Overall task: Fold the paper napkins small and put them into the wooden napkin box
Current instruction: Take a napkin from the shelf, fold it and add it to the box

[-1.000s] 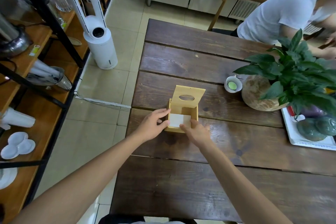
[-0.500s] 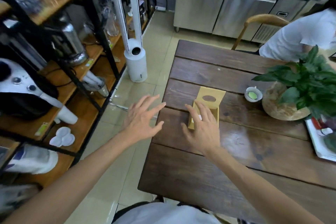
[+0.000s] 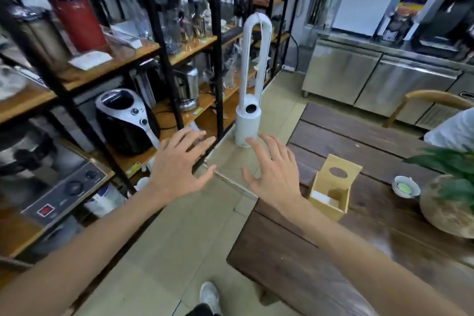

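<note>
The wooden napkin box stands on the dark wooden table near its left edge, its lid with an oval hole tipped up. A white folded napkin lies inside it. My right hand hovers left of the box, fingers spread, holding nothing and not touching it. Further left, my left hand hangs over the floor beside the shelving, also spread and empty. Both hands are off the table's left side.
A white tower fan stands on the tiled floor past my hands. Black metal shelves with kitchen appliances fill the left. On the table's right are a potted plant and a small cup. A seated person's sleeve shows at the right edge.
Both hands left the napkin box and swung left, fingers spreading wide. The view turned left and up, so the box now sits at the right and the shelves fill the left.
</note>
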The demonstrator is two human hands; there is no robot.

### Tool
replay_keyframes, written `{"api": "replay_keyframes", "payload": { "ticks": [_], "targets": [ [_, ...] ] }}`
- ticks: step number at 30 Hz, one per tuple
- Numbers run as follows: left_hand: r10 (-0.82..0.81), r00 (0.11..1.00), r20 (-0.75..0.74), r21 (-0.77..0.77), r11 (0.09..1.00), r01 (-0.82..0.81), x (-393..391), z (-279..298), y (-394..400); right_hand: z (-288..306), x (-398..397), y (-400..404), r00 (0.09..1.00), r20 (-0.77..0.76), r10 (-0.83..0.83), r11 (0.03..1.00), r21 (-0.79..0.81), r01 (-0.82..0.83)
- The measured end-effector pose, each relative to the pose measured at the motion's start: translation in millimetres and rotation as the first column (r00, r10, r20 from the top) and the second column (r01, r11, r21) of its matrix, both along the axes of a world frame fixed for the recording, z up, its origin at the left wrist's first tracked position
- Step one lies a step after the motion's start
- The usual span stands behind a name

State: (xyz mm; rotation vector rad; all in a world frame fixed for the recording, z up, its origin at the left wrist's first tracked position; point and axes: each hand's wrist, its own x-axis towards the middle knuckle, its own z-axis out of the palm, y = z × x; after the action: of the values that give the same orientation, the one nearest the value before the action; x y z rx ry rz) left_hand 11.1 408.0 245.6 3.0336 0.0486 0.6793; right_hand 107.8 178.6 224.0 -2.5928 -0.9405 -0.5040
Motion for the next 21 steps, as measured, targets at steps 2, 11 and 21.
{"api": "replay_keyframes", "payload": {
  "ticks": [2,11,21],
  "targets": [
    [0.045,0.998,0.034,0.007,0.999,-0.045,-11.8,9.3,15.4,12.3,-1.1,18.9,0.999,0.021,0.041,0.999,0.030,-0.042],
    [0.231,0.969,0.088,-0.023,0.973,-0.230,-32.3,46.8,110.4,62.9,13.5,131.6,0.972,0.132,0.196,0.958,0.186,-0.218],
    [0.325,0.938,0.120,-0.110,0.944,-0.312,-13.8,70.6,251.2,89.8,56.8,283.4,0.959,0.122,0.257,0.936,0.215,-0.279]
  ]
}}
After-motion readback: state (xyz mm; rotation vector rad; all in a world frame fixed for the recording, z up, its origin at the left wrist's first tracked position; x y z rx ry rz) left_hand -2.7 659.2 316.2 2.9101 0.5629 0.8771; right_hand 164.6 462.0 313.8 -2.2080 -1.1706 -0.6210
